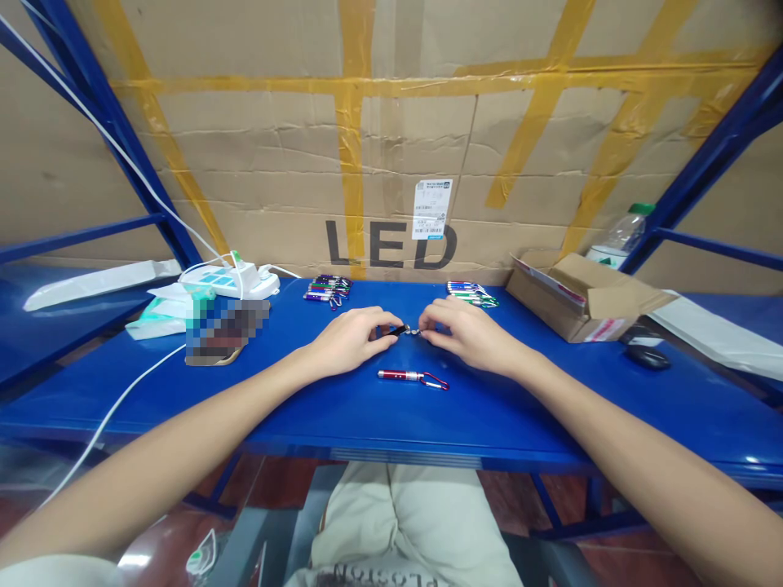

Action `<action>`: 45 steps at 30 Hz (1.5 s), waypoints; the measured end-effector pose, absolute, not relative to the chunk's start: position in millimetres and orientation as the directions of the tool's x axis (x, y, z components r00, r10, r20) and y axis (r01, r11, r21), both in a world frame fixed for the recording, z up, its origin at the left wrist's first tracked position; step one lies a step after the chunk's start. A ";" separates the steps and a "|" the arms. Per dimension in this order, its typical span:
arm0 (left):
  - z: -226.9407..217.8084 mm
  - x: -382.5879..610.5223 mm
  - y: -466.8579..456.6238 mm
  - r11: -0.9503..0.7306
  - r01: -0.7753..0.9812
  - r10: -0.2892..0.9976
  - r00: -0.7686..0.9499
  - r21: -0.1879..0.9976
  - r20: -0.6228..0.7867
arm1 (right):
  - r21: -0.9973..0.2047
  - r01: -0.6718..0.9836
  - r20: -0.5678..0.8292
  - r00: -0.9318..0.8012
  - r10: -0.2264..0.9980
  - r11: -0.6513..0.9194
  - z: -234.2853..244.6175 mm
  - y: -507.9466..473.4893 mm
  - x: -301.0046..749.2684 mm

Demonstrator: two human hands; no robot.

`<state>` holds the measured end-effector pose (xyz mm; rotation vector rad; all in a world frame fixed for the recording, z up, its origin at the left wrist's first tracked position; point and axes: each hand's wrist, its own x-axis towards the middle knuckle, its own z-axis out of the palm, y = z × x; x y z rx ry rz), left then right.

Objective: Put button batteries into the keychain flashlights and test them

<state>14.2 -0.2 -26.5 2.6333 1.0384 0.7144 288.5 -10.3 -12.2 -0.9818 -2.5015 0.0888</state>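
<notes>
My left hand [351, 338] is closed in a pinch around a slim black penlight [397, 330], its silver end pointing right. Opposite it, the fingers of my right hand [458, 330] are pinched together beside small shiny silver pieces [413, 332]. What exactly those fingertips hold is too small to make out. Just below both hands, a red penlight [397, 375] with a red carabiner clip [435, 381] lies on the blue table [342, 416]. Neither hand touches it.
Behind my hands lie two groups of coloured penlights, one left [327, 289] and one right [471, 293]. An opened cardboard box [550, 314] and a black mouse [647, 357] are at right. A power strip [236, 280], tissue pack [165, 314] and white cable [116, 403] occupy the left.
</notes>
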 end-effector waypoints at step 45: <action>-23.5 13.6 -6.3 -0.795 0.531 0.315 0.775 -0.293 0.549 | -0.972 0.198 0.035 -0.412 0.910 0.127 -15.6 -15.6 266.7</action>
